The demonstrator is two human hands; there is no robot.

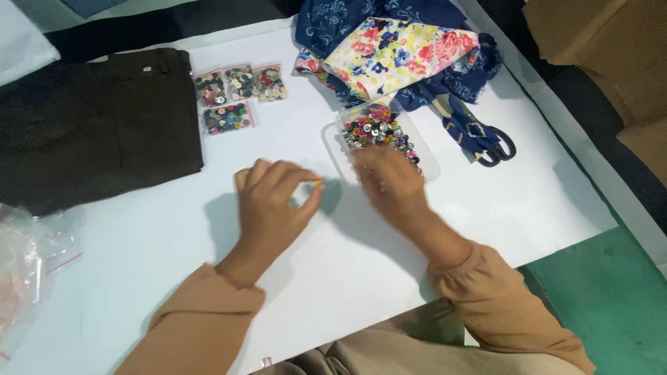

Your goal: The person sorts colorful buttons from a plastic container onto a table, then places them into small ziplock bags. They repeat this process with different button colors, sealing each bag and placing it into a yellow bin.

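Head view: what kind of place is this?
Probably a sewing or craft worktable. Folded floral fabric lies beside scissors, small bags of buttons sit near a dark garment, and the right hand reaches into a clear tray of buttons.

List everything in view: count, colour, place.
table: one, white top, fills the middle
dark garment: one, dark brown, folded, far left
button bags: four, clear, mixed colours, beside the garment
clear tray: one, holds multicoloured buttons, centre right
floral fabric: one, yellow with red and blue flowers, top centre
blue fabric: one, navy print, under the floral piece
scissors: one pair, dark handles, right of the tray
empty plastic bags: count unclear, clear, left edge
cardboard boxes: brown, top right
left hand: pinching a small yellow item, tan sleeve
right hand: fingers in the tray, blurred
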